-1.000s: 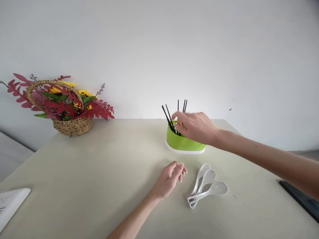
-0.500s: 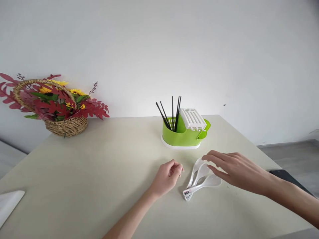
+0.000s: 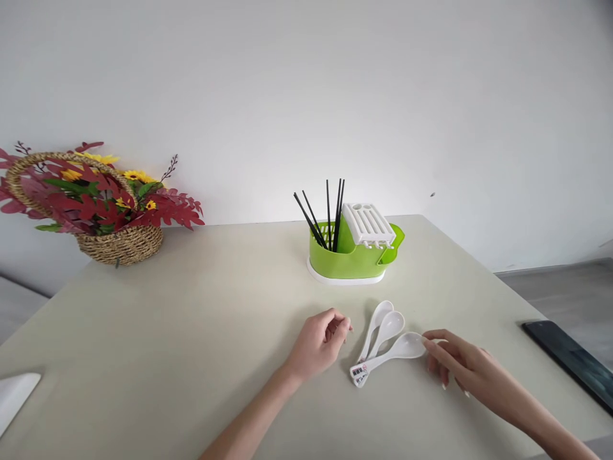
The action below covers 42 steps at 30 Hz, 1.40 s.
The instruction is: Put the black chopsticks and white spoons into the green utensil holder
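Three white spoons (image 3: 390,326) lie fanned on the table, bowls away from me and label-bearing handle ends overlapping. My right hand (image 3: 464,364) pinches the bowl edge of the rightmost spoon (image 3: 407,346) between thumb and forefinger, its other fingers curled below. That spoon's handle still rests over the other handles. Left of the fan, my left hand (image 3: 320,342) is loosely closed above the table, nothing visible in it, apart from the spoons. Behind them stands a green utensil holder (image 3: 345,265) with a white slotted top (image 3: 368,223) and several black chopsticks (image 3: 329,217) upright or leaning in its left compartment.
A wicker basket (image 3: 122,246) of red leaves and yellow flowers stands at the back left against the wall. A black phone (image 3: 569,361) lies at the table's right edge. A white object (image 3: 16,396) juts in at the left edge.
My right hand has moved from above the left and middle spoon bowls down and right to the rightmost spoon's bowl edge, uncovering the phone. My left hand stays in place; the view shifts slightly.
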Motion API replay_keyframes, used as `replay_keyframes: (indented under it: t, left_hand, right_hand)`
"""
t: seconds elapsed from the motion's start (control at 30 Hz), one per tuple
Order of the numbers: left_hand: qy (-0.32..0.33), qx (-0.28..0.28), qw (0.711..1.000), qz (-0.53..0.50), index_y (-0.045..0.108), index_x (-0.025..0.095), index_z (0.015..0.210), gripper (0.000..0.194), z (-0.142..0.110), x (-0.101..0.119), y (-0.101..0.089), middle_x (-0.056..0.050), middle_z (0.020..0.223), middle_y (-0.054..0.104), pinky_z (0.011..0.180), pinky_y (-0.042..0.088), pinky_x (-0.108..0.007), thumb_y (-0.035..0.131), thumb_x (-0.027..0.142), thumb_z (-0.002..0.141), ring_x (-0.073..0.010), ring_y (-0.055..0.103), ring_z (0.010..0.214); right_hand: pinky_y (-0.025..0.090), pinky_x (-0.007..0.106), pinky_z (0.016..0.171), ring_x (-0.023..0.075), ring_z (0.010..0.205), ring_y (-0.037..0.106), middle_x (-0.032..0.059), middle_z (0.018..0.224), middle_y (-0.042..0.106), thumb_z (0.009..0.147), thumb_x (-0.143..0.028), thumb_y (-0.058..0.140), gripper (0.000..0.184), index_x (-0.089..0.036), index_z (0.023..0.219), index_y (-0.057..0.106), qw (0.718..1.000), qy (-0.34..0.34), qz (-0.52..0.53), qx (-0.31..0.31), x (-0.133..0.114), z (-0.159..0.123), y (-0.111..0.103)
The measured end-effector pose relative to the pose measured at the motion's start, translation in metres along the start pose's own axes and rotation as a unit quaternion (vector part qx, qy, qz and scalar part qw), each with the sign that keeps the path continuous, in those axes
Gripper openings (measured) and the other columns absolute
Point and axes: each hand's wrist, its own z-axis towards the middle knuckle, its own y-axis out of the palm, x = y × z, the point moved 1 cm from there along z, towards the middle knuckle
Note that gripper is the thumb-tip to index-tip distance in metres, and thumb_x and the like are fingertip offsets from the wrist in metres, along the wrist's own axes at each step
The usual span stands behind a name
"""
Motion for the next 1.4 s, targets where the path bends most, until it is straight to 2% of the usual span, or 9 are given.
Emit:
replay_keyframes:
  t: [0.1, 0.23, 0.3, 0.4, 0.6, 1.03, 1.4]
  left_hand:
    - [-0.003, -0.001, 1.000, 0.007, 0.065, 0.019, 0.089, 0.039, 0.000, 0.002, 0.000, -0.001, 0.076, 0.065, 0.062, 0.040, -0.025, 0.047, 0.050, 0.104, -0.0149, 0.059, 0.071]
    - [-0.002, -0.005, 1.000, 0.012, 0.065, 0.020, 0.088, 0.039, 0.001, 0.003, 0.000, -0.001, 0.076, 0.064, 0.062, 0.040, -0.025, 0.047, 0.050, 0.104, -0.0150, 0.058, 0.071]
    - [-0.003, -0.006, 1.000, 0.014, 0.064, 0.019, 0.087, 0.038, 0.001, 0.003, 0.000, -0.001, 0.075, 0.063, 0.062, 0.040, -0.025, 0.047, 0.050, 0.104, -0.0145, 0.057, 0.070]
    - [-0.005, -0.009, 1.000, 0.018, 0.063, 0.019, 0.087, 0.037, 0.001, 0.004, -0.001, -0.001, 0.076, 0.064, 0.061, 0.039, -0.025, 0.047, 0.048, 0.104, -0.0143, 0.056, 0.069]
    - [-0.001, -0.016, 1.000, 0.023, 0.063, 0.020, 0.087, 0.036, 0.001, 0.004, -0.001, -0.001, 0.079, 0.067, 0.063, 0.039, -0.025, 0.047, 0.047, 0.104, -0.0141, 0.058, 0.071]
    - [0.004, -0.016, 1.000, 0.026, 0.062, 0.020, 0.084, 0.036, 0.001, 0.005, -0.001, -0.001, 0.073, 0.064, 0.060, 0.038, -0.025, 0.048, 0.048, 0.103, -0.0141, 0.056, 0.067]
    - [0.004, -0.011, 1.000, 0.025, 0.064, 0.020, 0.087, 0.037, 0.000, 0.004, 0.000, -0.002, 0.076, 0.067, 0.061, 0.040, -0.026, 0.047, 0.047, 0.104, -0.0144, 0.058, 0.068]
  right_hand:
    - [0.053, 0.031, 0.061, 0.0165, 0.056, 0.061, 0.0020, 0.074, 0.071, 0.093, -0.074, 0.052, 0.059, -0.020, 0.114, 0.065, 0.997, 0.012, 0.064, 0.028, -0.005, -0.001, 0.016]
    - [0.044, 0.030, 0.047, 0.0141, 0.042, 0.051, 0.0009, 0.069, 0.069, 0.087, -0.081, 0.052, 0.068, -0.020, 0.111, 0.068, 0.989, 0.046, 0.096, 0.100, -0.003, 0.002, 0.027]
    - [0.044, 0.030, 0.046, 0.0141, 0.041, 0.051, 0.0009, 0.070, 0.070, 0.085, -0.082, 0.054, 0.070, -0.020, 0.112, 0.069, 0.989, 0.051, 0.101, 0.095, 0.002, 0.005, 0.029]
    - [0.047, 0.030, 0.050, 0.0143, 0.042, 0.053, 0.0009, 0.072, 0.070, 0.085, -0.080, 0.058, 0.067, -0.020, 0.114, 0.069, 0.990, 0.048, 0.105, 0.086, 0.007, 0.005, 0.030]
    - [0.046, 0.027, 0.048, 0.0122, 0.042, 0.047, -0.0006, 0.071, 0.071, 0.088, -0.072, 0.062, 0.055, -0.024, 0.111, 0.073, 0.981, 0.032, 0.112, 0.157, -0.001, -0.003, 0.039]
    - [0.044, 0.027, 0.049, 0.0139, 0.046, 0.046, 0.0003, 0.068, 0.068, 0.089, -0.073, 0.058, 0.054, -0.025, 0.111, 0.072, 0.981, 0.026, 0.065, 0.182, -0.005, -0.002, 0.043]
    - [0.046, 0.025, 0.053, 0.0179, 0.058, 0.061, -0.0002, 0.065, 0.068, 0.088, -0.076, 0.057, 0.058, -0.025, 0.110, 0.072, 0.982, 0.024, 0.034, 0.184, -0.001, 0.000, 0.043]
